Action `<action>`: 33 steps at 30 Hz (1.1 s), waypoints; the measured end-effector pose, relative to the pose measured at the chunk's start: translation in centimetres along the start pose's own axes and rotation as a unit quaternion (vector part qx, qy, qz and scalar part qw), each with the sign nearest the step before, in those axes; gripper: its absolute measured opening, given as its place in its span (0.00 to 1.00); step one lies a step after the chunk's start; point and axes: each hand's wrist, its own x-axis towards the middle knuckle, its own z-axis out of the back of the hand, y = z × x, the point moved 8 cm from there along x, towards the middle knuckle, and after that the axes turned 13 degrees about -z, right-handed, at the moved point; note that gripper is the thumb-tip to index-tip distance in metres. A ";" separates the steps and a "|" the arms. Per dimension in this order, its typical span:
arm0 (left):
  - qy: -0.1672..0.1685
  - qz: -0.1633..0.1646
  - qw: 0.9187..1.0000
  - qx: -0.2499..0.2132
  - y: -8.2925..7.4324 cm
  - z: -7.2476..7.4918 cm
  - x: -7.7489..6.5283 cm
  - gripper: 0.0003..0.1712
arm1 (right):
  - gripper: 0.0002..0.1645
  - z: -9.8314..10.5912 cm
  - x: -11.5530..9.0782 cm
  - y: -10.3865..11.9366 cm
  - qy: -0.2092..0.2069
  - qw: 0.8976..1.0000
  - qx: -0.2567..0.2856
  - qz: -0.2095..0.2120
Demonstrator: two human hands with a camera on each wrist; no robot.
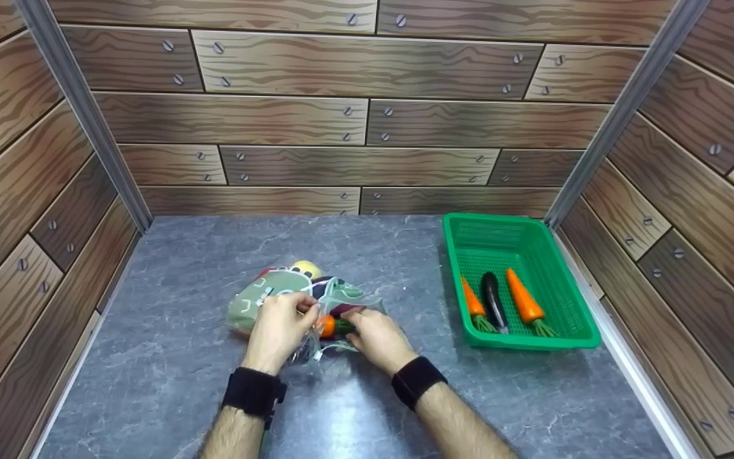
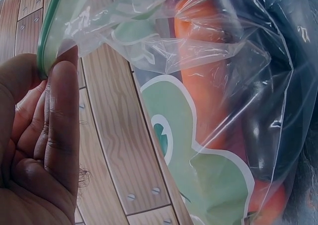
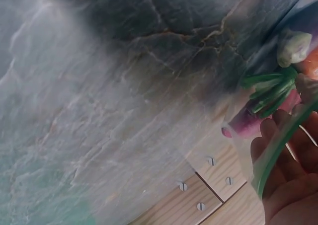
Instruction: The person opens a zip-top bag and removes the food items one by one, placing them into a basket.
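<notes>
A clear plastic zip bag (image 1: 255, 309) with a green print lies on the table, holding toy vegetables. Between thumb and fingers my left hand (image 1: 281, 325) pinches the bag's green-edged mouth, also seen with the hand (image 2: 42, 135) in the left wrist view. Inside, that view shows an orange carrot (image 2: 201, 81), a dark eggplant (image 2: 261, 125) and a red round piece (image 2: 268, 202). My right hand (image 1: 376, 338) grips the opposite side of the mouth, beside the carrot's green top (image 3: 273, 93) and a pinkish-purple vegetable (image 3: 243, 125). The right thumb is hidden in the right wrist view.
To the right stands a green plastic basket (image 1: 580, 312) with two carrots, one of them the right carrot (image 1: 523, 296), and a dark eggplant (image 1: 493, 299). A yellow round thing (image 1: 305, 269) shows at the bag's far side. Wood-patterned walls (image 1: 367, 121) enclose the grey marbled table (image 1: 169, 357).
</notes>
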 end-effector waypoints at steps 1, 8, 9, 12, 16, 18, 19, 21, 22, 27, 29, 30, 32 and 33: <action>-0.001 -0.002 1.000 0.001 0.0 0.0 0.0 0.04 | 0.24 -0.1 0.1 0.0 0.002 1.000 -0.002 0.000; 0.000 0.000 1.000 0.001 0.2 -0.1 0.0 0.04 | 0.23 -0.9 0.7 0.2 0.005 1.000 -0.013 -0.004; 0.001 0.002 1.000 0.001 0.2 -0.1 0.0 0.04 | 0.22 -0.9 0.8 0.2 0.003 1.000 -0.012 -0.002; 0.003 0.006 1.000 -0.002 0.2 -0.1 0.0 0.04 | 0.17 -2.0 0.9 -0.6 -0.011 1.000 -0.010 0.016; 0.007 0.015 1.000 -0.026 0.2 -0.2 -0.1 0.05 | 0.13 -2.6 0.4 -0.9 -0.017 1.000 -0.013 0.017; 0.008 0.021 0.999 -0.037 0.3 -0.2 -0.1 0.05 | 0.12 -2.9 0.2 -1.0 -0.014 1.000 -0.020 0.009; 0.009 0.023 0.999 -0.041 0.3 -0.3 -0.2 0.05 | 0.13 -2.0 0.0 -0.2 -0.006 1.000 -0.025 -0.001; 0.009 0.025 0.999 -0.041 0.3 -0.3 -0.3 0.05 | 0.13 -2.2 -0.1 -0.2 0.001 0.999 -0.032 -0.007; 0.009 0.025 0.999 -0.040 0.3 -0.3 -0.3 0.05 | 0.13 -2.2 -0.1 -0.2 0.002 0.999 -0.035 -0.008; 0.012 0.027 0.999 -0.040 0.3 -0.3 -0.2 0.05 | 0.12 -1.6 0.0 -0.2 0.006 1.000 -0.028 -0.011; 0.014 0.029 0.999 -0.043 0.3 -0.4 -0.2 0.05 | 0.13 -1.3 -0.1 -0.3 0.003 1.000 -0.026 -0.010; 0.014 0.029 0.999 -0.043 0.3 -0.4 -0.2 0.05 | 0.13 -1.0 -0.1 -0.3 0.000 1.000 -0.026 -0.009; 0.012 0.023 0.999 -0.040 0.3 -0.4 -0.1 0.05 | 0.15 -0.6 -0.2 -0.2 -0.006 1.000 -0.025 -0.006; 0.011 0.020 0.999 -0.035 0.3 -0.4 -0.1 0.05 | 0.16 -0.3 -0.3 -0.2 -0.010 1.000 -0.025 -0.004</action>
